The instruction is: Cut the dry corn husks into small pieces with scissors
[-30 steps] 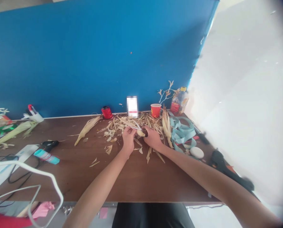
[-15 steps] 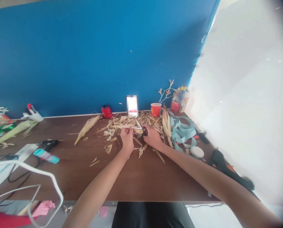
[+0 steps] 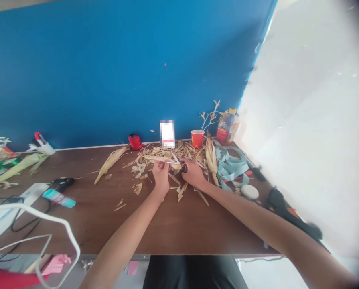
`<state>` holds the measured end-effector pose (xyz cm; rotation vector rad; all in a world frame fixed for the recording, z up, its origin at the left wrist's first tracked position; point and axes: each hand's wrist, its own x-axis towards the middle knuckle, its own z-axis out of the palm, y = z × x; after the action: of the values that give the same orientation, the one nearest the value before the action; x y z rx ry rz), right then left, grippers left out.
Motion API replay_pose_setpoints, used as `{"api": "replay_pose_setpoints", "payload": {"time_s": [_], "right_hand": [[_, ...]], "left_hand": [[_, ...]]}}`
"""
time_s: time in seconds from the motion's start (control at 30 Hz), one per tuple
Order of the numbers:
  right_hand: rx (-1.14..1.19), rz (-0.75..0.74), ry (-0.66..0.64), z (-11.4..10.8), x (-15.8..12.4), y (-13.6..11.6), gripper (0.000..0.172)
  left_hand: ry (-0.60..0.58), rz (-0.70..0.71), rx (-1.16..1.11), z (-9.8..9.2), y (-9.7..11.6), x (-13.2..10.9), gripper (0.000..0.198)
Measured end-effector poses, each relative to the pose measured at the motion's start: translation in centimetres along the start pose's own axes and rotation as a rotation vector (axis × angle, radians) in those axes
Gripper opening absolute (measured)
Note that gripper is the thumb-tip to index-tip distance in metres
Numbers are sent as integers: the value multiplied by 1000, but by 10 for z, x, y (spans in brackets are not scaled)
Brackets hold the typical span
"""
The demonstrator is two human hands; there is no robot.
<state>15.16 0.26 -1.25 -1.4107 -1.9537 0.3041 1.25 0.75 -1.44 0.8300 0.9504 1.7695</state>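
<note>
Left hand [image 3: 160,175] pinching dried husk [image 3: 176,167], seemingly to keep it steady | right hand [image 3: 194,173] gripping scissors [image 3: 184,167] by dark handles, 2 blades [image 3: 175,157] parted (likely for room around the husk) | husk between the hands, at the scrap pile's [image 3: 159,152] near edge, perhaps keeping offcuts together

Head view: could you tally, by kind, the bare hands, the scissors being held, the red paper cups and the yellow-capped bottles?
Bare hands: 2 (left hand, right hand)
Held scissors: 1
Red paper cup: 1
Yellow-capped bottle: 1
Total: 5
</note>
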Motion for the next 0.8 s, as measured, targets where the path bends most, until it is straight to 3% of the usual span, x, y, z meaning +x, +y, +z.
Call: {"api": "replay_pose_setpoints", "payload": {"time_s": [0.3,0.8], "right_hand": [[-32,18,-14,-2,-1,-1,50],[-29,32,-52,-3,0,-2,49]], "left_hand": [[-87,-42,-14,1,2,-3,26],[-89,-58,-1,0,0,-3,23]]}}
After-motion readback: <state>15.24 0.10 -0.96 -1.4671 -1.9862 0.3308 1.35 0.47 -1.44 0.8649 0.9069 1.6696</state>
